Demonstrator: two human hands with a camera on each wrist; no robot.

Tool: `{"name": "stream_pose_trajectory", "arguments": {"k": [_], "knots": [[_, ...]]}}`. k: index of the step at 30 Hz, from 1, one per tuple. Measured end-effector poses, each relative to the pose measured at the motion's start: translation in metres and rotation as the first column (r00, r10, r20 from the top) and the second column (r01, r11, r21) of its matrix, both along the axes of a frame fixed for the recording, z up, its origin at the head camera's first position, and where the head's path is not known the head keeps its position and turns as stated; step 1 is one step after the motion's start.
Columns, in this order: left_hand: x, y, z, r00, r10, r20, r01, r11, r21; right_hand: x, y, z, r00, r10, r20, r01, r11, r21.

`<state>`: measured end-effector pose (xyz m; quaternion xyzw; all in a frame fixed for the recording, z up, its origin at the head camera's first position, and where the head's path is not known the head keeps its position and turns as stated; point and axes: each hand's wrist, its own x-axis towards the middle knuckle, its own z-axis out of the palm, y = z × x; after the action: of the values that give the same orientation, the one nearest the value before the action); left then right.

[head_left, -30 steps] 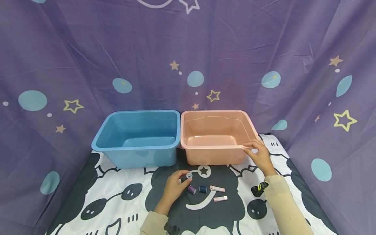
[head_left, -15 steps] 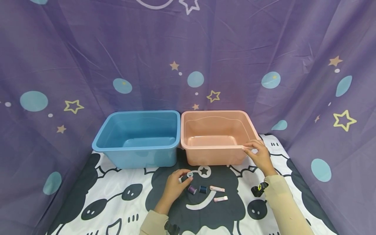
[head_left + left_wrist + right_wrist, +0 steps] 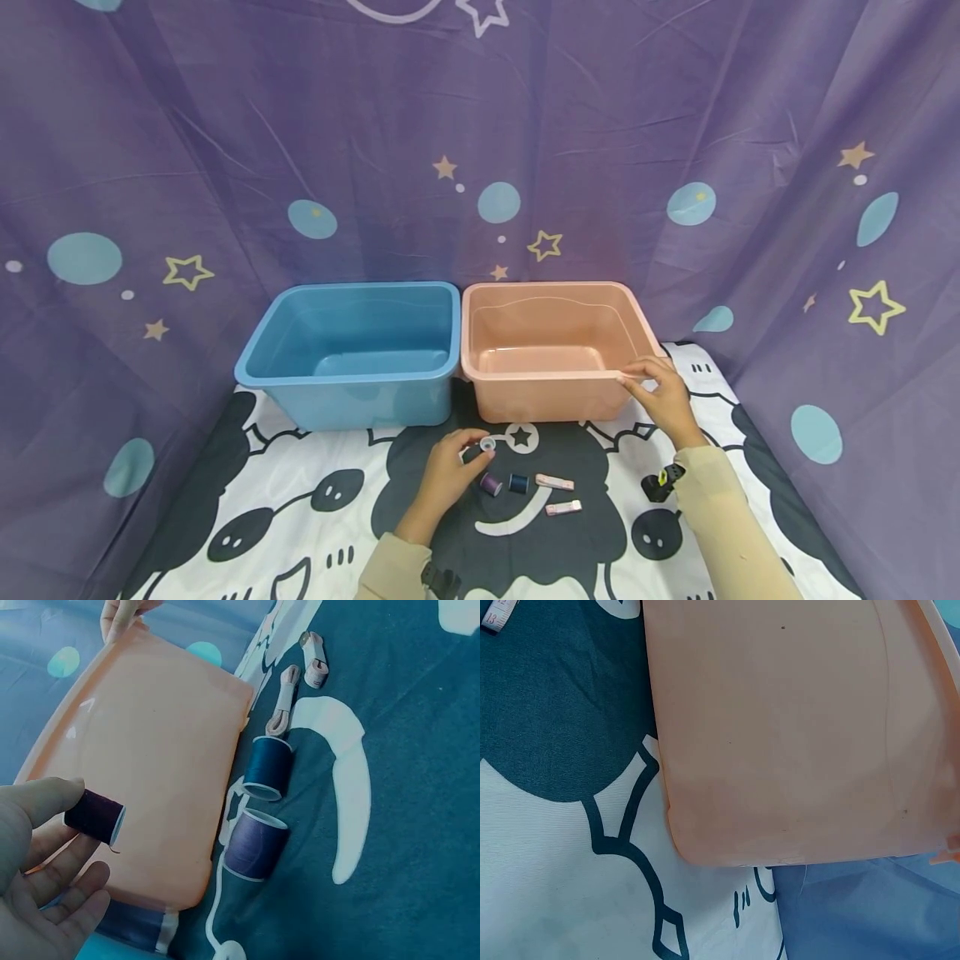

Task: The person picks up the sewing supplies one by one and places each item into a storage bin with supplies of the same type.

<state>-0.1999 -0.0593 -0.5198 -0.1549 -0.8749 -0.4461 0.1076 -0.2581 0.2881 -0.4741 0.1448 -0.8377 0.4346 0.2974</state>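
Observation:
My left hand (image 3: 447, 471) pinches a dark thread spool (image 3: 94, 815) between thumb and fingers, in front of the peach bin (image 3: 551, 400). A loose thread end hangs from it. My right hand (image 3: 663, 396) grips that bin's rim at its front right corner; the right wrist view shows the bin's wall but not the hand. On the cloth beside the left hand lie a purple thread spool (image 3: 256, 845) and a dark blue thread spool (image 3: 268, 768). Two folded tape measures (image 3: 555, 482) lie to their right.
A blue bin (image 3: 352, 404) stands left of the peach one, their rims close together. Both stand on a black-and-white patterned cloth (image 3: 300, 458). A purple curtain (image 3: 375, 125) with stars and spots hangs behind and at both sides.
The left hand has shifted slightly up and to the right with the dark spool. My right hand stays at the rim, and the bins and the things on the cloth have not moved.

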Motion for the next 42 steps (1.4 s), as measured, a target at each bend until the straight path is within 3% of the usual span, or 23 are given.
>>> {"name": "stream_pose_trajectory", "arguments": {"k": [6,20,42], "knots": [[0.000,0.002,0.007,0.999,0.000,-0.037,-0.001,1.000,-0.030,-0.001,0.000,0.000,1.000,0.003,-0.012,-0.003,1.000,0.003],[-0.003,0.002,0.018,1.000,-0.001,-0.019,0.001,1.000,-0.002,-0.001,0.000,0.000,1.000,-0.001,-0.014,0.001,1.000,0.004],[-0.005,0.006,0.029,0.997,-0.011,-0.072,0.010,1.000,-0.017,-0.001,0.000,0.000,1.000,-0.013,0.016,0.013,1.000,0.000]]}}
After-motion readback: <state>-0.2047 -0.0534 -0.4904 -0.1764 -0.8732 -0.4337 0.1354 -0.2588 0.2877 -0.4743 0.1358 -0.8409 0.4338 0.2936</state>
